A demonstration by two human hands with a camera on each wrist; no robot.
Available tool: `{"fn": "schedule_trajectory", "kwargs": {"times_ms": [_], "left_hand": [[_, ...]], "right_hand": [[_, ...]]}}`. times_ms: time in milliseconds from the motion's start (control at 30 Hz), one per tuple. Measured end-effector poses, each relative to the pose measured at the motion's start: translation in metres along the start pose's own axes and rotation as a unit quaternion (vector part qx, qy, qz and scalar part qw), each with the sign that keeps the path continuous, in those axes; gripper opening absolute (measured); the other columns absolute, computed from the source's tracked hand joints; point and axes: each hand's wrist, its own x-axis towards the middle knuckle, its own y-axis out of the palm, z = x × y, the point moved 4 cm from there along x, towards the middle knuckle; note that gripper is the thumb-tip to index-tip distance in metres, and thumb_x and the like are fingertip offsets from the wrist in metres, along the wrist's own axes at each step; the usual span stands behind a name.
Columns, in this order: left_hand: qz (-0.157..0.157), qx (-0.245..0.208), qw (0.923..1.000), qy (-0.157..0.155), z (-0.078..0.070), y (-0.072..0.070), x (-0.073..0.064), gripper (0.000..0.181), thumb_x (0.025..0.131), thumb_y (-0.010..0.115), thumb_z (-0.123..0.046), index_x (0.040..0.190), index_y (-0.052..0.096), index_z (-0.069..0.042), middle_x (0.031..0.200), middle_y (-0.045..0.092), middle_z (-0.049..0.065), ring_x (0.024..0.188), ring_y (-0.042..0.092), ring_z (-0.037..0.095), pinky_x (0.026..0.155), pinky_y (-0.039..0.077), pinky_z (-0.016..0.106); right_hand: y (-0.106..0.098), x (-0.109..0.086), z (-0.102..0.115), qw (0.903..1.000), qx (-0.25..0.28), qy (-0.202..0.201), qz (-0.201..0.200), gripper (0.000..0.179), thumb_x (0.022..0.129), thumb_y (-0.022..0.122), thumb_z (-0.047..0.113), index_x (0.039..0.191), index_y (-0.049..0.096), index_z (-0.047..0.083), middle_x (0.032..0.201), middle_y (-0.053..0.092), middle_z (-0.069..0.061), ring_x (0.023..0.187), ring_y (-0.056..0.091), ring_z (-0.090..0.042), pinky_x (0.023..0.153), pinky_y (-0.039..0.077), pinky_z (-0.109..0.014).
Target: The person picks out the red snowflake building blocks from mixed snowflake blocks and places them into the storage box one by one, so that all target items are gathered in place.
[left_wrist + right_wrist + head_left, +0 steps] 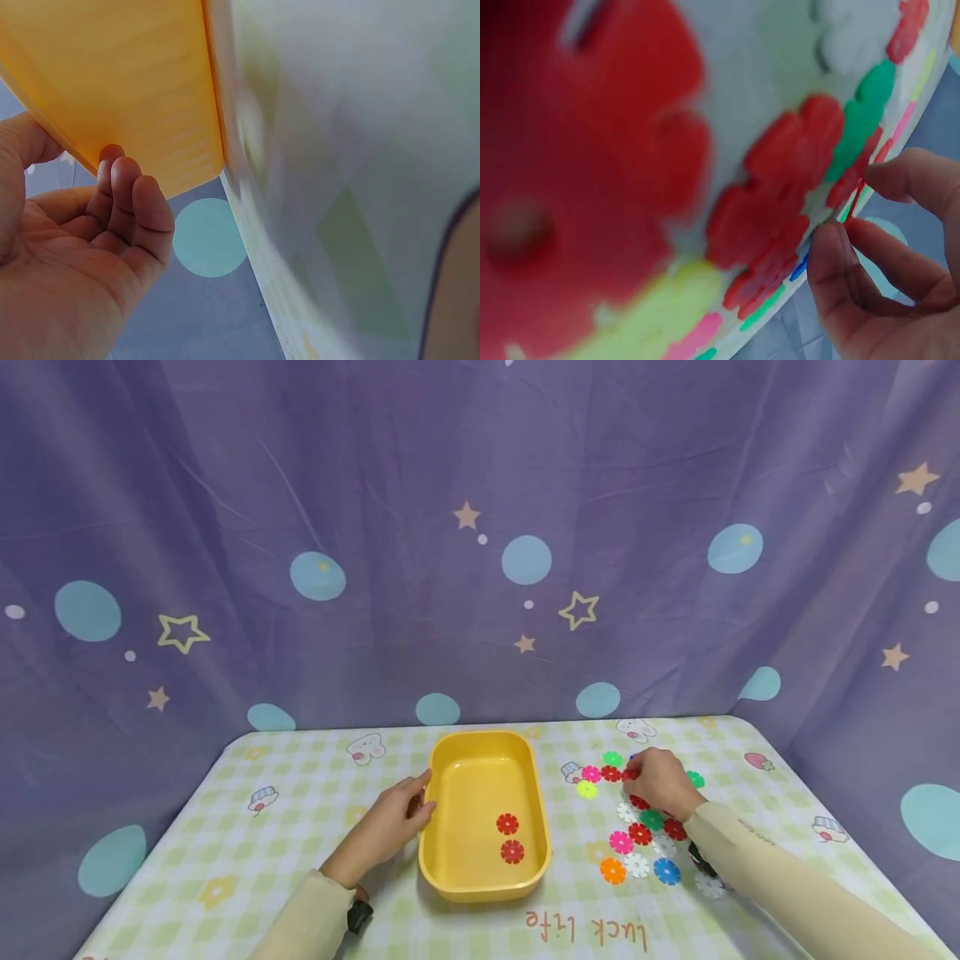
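Note:
My left hand (386, 822) rests against the left side of a yellow plastic tray (542, 793), with fingertips and thumb at its outer wall. In the left wrist view the loosely bent fingers (142, 202) lie against the tray's wall (150, 82). Two red snowflake discs (507, 824) lie inside the tray, towards its near right. Over the scattered discs at the right, my right hand (663, 783) pinches a red snowflake disc (854, 201) between thumb and fingertips. That disc is seen edge-on in the right wrist view, close over the cloth.
Around the right hand lie several loose discs: an orange disc (612, 871), a blue disc (667, 871), a yellow disc (587, 789), green, pink, white and more red ones. A checked tablecloth (300, 827) covers the table; a purple curtain (390, 635) hangs behind it.

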Motion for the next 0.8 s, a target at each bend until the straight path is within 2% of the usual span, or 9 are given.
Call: {"fn": "schedule_trajectory", "kwargs": {"times_ms": [100, 233, 300, 400, 500, 600, 700, 800], "left_hand": [[-0.001, 0.000, 1.0000, -0.001, 0.001, 0.000, 0.000, 0.052, 0.091, 0.062, -0.009, 0.136, 0.044, 0.008, 0.076, 0.046, -0.004, 0.067, 0.045, 0.009, 0.057, 0.041, 0.023], [0.002, -0.001, 1.0000, -0.002, 0.001, 0.000, 0.001, 0.052, 0.091, 0.062, -0.010, 0.137, 0.044, 0.008, 0.076, 0.046, -0.005, 0.066, 0.045, 0.008, 0.057, 0.041, 0.023], [0.004, -0.003, 1.0000, 0.000, 0.000, 0.000, 0.001, 0.052, 0.091, 0.062, -0.010, 0.137, 0.043, 0.008, 0.076, 0.046, -0.004, 0.066, 0.044, 0.008, 0.056, 0.041, 0.023], [0.006, -0.002, 1.0000, 0.003, -0.001, -0.001, 0.000, 0.052, 0.091, 0.062, -0.010, 0.137, 0.043, 0.008, 0.076, 0.046, -0.004, 0.066, 0.044, 0.008, 0.056, 0.041, 0.023], [0.005, 0.000, 1.0000, 0.004, -0.002, -0.002, 0.000, 0.052, 0.091, 0.062, -0.010, 0.137, 0.044, 0.007, 0.076, 0.046, -0.005, 0.065, 0.044, 0.008, 0.056, 0.041, 0.023], [0.003, 0.000, 1.0000, 0.003, -0.001, -0.003, 0.000, 0.052, 0.091, 0.062, -0.010, 0.137, 0.044, 0.008, 0.075, 0.046, -0.005, 0.065, 0.044, 0.008, 0.056, 0.041, 0.023], [0.001, -0.002, 1.0000, 0.004, -0.001, -0.003, 0.000, 0.052, 0.091, 0.062, -0.009, 0.137, 0.043, 0.008, 0.075, 0.045, -0.004, 0.064, 0.043, 0.008, 0.055, 0.040, 0.024], [0.002, -0.003, 1.0000, 0.007, -0.001, -0.001, 0.000, 0.052, 0.091, 0.061, -0.009, 0.137, 0.043, 0.008, 0.075, 0.046, -0.004, 0.064, 0.043, 0.008, 0.055, 0.040, 0.023]], "right_hand": [[0.000, 0.001, 0.001, 0.9998, 0.004, 0.017, -0.006, 0.037, 0.074, 0.076, 0.014, 0.102, 0.069, -0.008, 0.101, 0.066, -0.021, 0.083, 0.061, -0.028, 0.076, 0.051, -0.045], [-0.004, 0.000, 0.004, 0.9995, 0.022, 0.018, -0.017, 0.036, 0.074, 0.078, 0.016, 0.100, 0.070, -0.008, 0.099, 0.066, -0.022, 0.076, 0.061, -0.026, 0.071, 0.053, -0.043], [-0.008, 0.000, 0.009, 0.9988, 0.037, -0.007, -0.031, 0.032, 0.075, 0.077, 0.016, 0.098, 0.071, -0.006, 0.093, 0.067, -0.017, 0.071, 0.060, -0.022, 0.066, 0.053, -0.039], [-0.015, -0.002, 0.027, 0.9932, 0.067, -0.084, -0.045, 0.025, 0.078, 0.076, 0.016, 0.100, 0.073, 0.004, 0.088, 0.068, -0.004, 0.068, 0.059, -0.015, 0.061, 0.052, -0.031], [-0.023, -0.010, 0.058, 0.9760, 0.086, -0.195, -0.044, 0.021, 0.080, 0.075, 0.015, 0.101, 0.074, 0.015, 0.091, 0.067, 0.007, 0.073, 0.059, -0.011, 0.062, 0.051, -0.028], [-0.024, -0.019, 0.091, 0.9513, 0.082, -0.296, -0.028, 0.023, 0.080, 0.076, 0.018, 0.103, 0.074, 0.021, 0.098, 0.066, 0.013, 0.084, 0.059, -0.008, 0.071, 0.051, -0.028], [-0.016, -0.023, 0.116, 0.9231, 0.074, -0.377, -0.015, 0.022, 0.080, 0.077, 0.019, 0.101, 0.074, 0.020, 0.098, 0.065, 0.014, 0.089, 0.058, -0.007, 0.077, 0.050, -0.029], [-0.005, -0.023, 0.133, 0.8973, 0.069, -0.436, -0.005, 0.021, 0.079, 0.077, 0.018, 0.100, 0.075, 0.018, 0.097, 0.066, 0.013, 0.091, 0.056, -0.005, 0.080, 0.049, -0.028]]}}
